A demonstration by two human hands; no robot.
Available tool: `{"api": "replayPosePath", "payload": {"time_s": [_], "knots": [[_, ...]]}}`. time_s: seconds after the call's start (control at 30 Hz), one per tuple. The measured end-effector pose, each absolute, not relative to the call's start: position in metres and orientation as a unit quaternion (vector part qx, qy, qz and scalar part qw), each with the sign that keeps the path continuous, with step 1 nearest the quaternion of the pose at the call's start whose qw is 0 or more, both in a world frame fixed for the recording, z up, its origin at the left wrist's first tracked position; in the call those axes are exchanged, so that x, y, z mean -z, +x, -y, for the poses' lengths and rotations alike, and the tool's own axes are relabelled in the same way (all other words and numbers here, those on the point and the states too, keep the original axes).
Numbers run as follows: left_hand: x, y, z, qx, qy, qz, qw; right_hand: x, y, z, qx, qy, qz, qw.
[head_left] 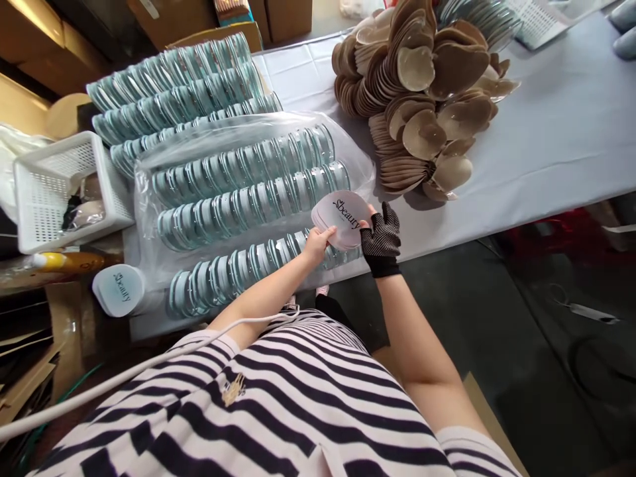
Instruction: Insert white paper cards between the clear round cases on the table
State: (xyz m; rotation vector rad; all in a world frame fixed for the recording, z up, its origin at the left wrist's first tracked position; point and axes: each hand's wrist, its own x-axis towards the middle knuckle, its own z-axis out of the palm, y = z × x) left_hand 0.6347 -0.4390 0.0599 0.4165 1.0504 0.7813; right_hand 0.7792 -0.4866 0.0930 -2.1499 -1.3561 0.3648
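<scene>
Between my two hands is a small stack of pale pink printed cards (334, 211), rounded in outline, with "beauty" lettering on the top one. My bare left hand (318, 244) pinches the stack's lower left edge, thumb on top. On the other side my right hand (381, 240), in a black dotted glove with bare fingertips, grips the right edge. Just beyond and to the left stand rows of clear round plastic cases (253, 202) on a plastic sheet. Stacked brown, shell-shaped cups (424, 136) lie past my right hand.
A white basket (37, 172) with a few small items stands at the far left. Near it is a pile of pale blue printed cards (119, 290). Another white basket (539, 26) sits at the back right of the cloth-covered table (556, 152). Cardboard boxes (169, 23) line the back.
</scene>
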Motion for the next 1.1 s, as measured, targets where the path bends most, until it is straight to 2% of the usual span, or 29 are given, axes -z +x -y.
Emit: {"api": "replayPosePath", "payload": {"time_s": [0.1, 0.23, 0.3, 0.43, 0.57, 0.7, 0.83, 0.93, 1.1], "knots": [[-0.062, 0.628, 0.439, -0.346, 0.190, -0.506, 0.767, -0.099, 0.761, 0.495, -0.154, -0.797, 0.504, 0.295], [-0.065, 0.622, 0.425, -0.395, 0.156, -0.486, 0.764, -0.101, 0.764, 0.539, -0.129, -0.866, 0.361, 0.322], [-0.065, 0.618, 0.415, -0.433, 0.110, -0.493, 0.746, -0.098, 0.768, 0.576, -0.112, -0.872, 0.375, 0.293], [-0.062, 0.612, 0.402, -0.453, 0.031, -0.516, 0.727, -0.084, 0.754, 0.630, -0.198, -0.828, 0.498, 0.165], [-0.060, 0.612, 0.405, -0.449, 0.045, -0.505, 0.736, -0.063, 0.720, 0.602, -0.252, -0.801, 0.539, 0.063], [-0.060, 0.613, 0.407, -0.451, 0.055, -0.505, 0.734, -0.054, 0.703, 0.546, -0.291, -0.764, 0.575, 0.016], [-0.057, 0.612, 0.405, -0.454, 0.035, -0.506, 0.733, -0.062, 0.707, 0.538, -0.312, -0.785, 0.535, -0.025], [-0.054, 0.611, 0.405, -0.452, 0.024, -0.504, 0.735, -0.063, 0.709, 0.546, -0.323, -0.795, 0.513, -0.037], [-0.051, 0.608, 0.407, -0.451, 0.044, -0.494, 0.742, -0.047, 0.702, 0.534, -0.340, -0.786, 0.517, -0.011]]}}
